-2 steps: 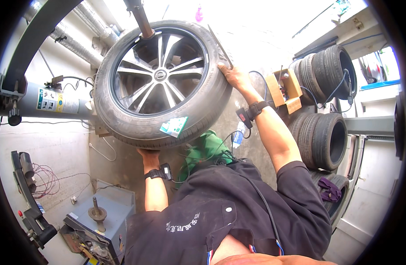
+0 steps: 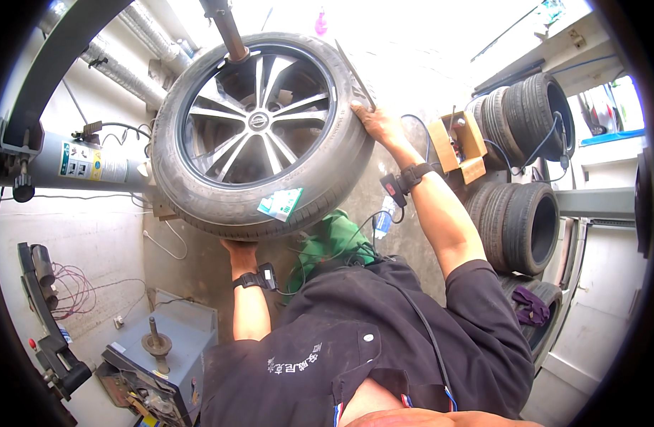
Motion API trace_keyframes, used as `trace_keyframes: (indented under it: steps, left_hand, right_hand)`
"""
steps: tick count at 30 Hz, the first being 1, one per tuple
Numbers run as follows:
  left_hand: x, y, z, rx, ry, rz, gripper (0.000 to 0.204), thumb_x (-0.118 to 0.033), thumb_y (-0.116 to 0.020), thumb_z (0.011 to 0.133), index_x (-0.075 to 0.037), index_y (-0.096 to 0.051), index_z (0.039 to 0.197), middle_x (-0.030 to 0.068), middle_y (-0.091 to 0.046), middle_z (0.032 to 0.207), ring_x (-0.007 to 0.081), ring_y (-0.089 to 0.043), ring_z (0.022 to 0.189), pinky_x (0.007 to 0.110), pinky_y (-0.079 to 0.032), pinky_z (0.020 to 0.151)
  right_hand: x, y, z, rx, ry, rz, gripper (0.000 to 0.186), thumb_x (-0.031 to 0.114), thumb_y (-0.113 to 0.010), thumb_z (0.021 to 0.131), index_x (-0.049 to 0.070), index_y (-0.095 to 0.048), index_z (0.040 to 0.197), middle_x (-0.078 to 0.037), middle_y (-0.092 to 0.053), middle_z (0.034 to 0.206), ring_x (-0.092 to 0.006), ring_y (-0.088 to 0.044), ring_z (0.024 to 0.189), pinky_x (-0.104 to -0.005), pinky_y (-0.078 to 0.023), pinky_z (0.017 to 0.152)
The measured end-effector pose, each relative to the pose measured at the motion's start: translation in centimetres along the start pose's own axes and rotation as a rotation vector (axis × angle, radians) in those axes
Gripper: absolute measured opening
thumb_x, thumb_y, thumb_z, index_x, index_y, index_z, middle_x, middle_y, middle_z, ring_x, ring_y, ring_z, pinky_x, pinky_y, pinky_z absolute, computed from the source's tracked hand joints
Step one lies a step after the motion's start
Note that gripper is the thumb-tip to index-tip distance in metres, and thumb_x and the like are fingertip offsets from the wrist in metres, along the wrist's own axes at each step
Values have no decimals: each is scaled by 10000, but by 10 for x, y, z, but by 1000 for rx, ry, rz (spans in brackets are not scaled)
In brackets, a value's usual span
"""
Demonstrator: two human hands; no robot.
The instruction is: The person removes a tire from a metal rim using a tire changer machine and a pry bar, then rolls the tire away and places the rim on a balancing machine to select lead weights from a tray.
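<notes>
A wheel with a tyre (image 2: 177,178), silver-and-black spokes and a green-white sticker (image 2: 279,203) is tilted toward me beneath a machine's metal post (image 2: 233,39). My right hand (image 2: 375,121) is closed around a thin metal bar (image 2: 350,71) at the tyre's right edge, touching the rubber. My left hand (image 2: 240,249) reaches under the tyre's lower edge, touching it from below; its fingers are hidden.
Used tyres (image 2: 512,229) are piled at the right, with a purple glove (image 2: 532,304) on the lowest. An open cardboard box (image 2: 471,153) sits beside them. A grey cylinder (image 2: 92,160) extends from the left. A grey machine (image 2: 181,327) stands lower left. Cables cross the floor.
</notes>
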State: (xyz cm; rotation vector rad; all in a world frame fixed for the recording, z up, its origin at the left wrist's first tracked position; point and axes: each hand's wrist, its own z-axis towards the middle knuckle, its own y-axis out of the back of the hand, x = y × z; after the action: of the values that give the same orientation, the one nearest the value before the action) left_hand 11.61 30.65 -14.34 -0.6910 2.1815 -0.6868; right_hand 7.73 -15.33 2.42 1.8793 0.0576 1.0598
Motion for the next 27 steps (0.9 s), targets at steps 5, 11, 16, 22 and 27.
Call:
trace_keyframes:
  steps: [5, 11, 16, 22, 27]
  left_hand:
    - [-1, -6, -2, -59, 96, -172, 600, -525, -349, 992, -147, -438, 1449, 70, -419, 1505, 311, -400, 1350, 527, -343, 1104]
    - [5, 0, -10, 101, -176, 330, 575, -485, -368, 1001, -119, -448, 1437, 96, -436, 1484, 301, -424, 1335, 519, -362, 1097]
    - [25, 34, -3, 147, -425, 677, 482, -362, -419, 1021, -76, -470, 1406, 119, -498, 1416, 282, -481, 1278, 469, -407, 1072]
    - [23, 41, -34, -11, -403, 685, 510, -375, -495, 979, -35, -504, 1359, 104, -578, 1332, 278, -540, 1223, 433, -406, 1077]
    - [10, -100, -103, -754, -358, 93, 478, -381, -478, 964, -26, -584, 1267, 97, -628, 1237, 254, -578, 1141, 384, -436, 1006]
  right_hand:
    - [-8, -4, 5, -44, 45, -2, 512, 476, -675, 900, -27, -713, 990, -158, -702, 769, -236, -682, 723, -363, -526, 695]
    - [7, 12, 6, -18, 56, 50, 481, 459, -689, 898, -21, -697, 859, -92, -652, 660, -179, -605, 604, -350, -494, 600]
    - [10, 30, 8, 93, 181, -7, 498, 493, -667, 893, 0, -725, 931, -190, -701, 766, -301, -691, 712, -407, -533, 691]
    - [-9, 44, 28, 439, 211, 180, 425, 425, -686, 913, 2, -708, 880, -137, -618, 653, -168, -575, 624, -366, -495, 639]
    - [-80, 82, 75, 389, 375, 228, 453, 367, -657, 936, -10, -570, 703, -140, -460, 565, -183, -394, 542, -383, -419, 539]
